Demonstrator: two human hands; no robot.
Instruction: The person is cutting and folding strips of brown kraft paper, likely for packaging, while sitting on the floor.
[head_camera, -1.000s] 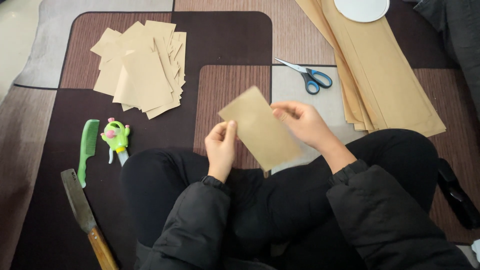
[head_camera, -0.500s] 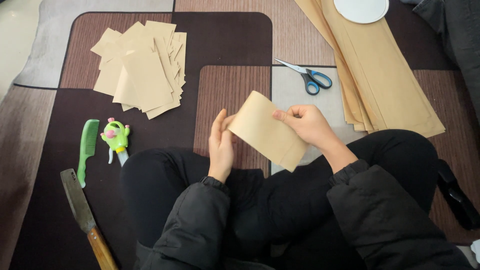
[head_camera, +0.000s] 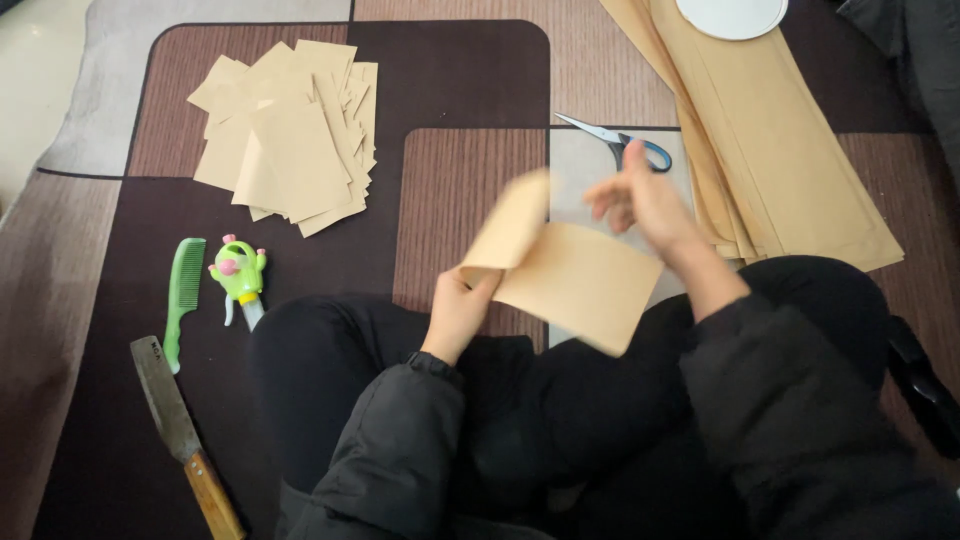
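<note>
The brown paper sheet (head_camera: 580, 285) in the middle of the frame was flat a moment ago; now its top flap is bent up. The left hand (head_camera: 458, 312) pinches its near corner. The right hand (head_camera: 640, 200) has let go, fingers loosely spread, blurred, above the paper

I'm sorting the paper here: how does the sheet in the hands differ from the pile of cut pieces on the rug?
The sheet in the hands is single and lifted off the floor; the pile of cut pieces lies flat on the rug, many sheets overlapping. The held sheet is bent, one flap curling up at the left hand; the piled pieces lie unfolded. The right hand is blurred above it. Both are tan paper.
</note>
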